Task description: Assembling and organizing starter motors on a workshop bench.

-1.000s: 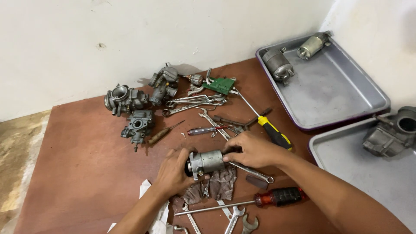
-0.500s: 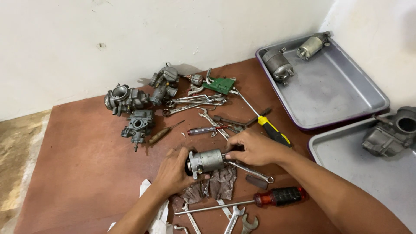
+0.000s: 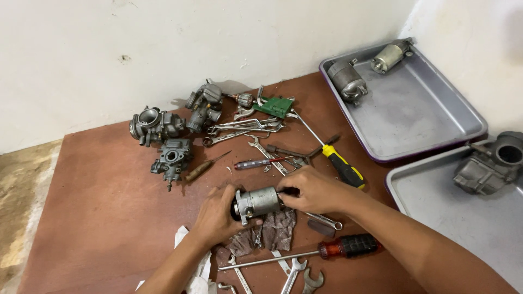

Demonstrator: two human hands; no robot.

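In the head view, little has changed over the last second: both hands stay on the small silver motor housing (image 3: 260, 202) low in the middle of the frame, and only the right hand (image 3: 313, 190) has crept a touch further over the housing's right end, which suggests the work on that end is being held steady rather than finished or dropped. The left hand (image 3: 217, 215) is clamped around the housing's left end, its fingers wrapped under the dark end cap, so the body lies on its side between the two hands and just above a grey rag (image 3: 272, 231) on the brown table (image 3: 92, 212). The right hand's fingers are pinched together at the right end; what they grip there is hidden. Just below the hands lie a long screwdriver with a red and black handle (image 3: 348, 246) and some open-ended spanners (image 3: 297, 271). Right of the right hand lies a yellow and black screwdriver (image 3: 343, 167). In the upper left of the frame sit three carburettors (image 3: 166, 136), well apart from the hands. At the upper right is a metal tray (image 3: 414, 117) holding two more motor bodies (image 3: 368, 68).
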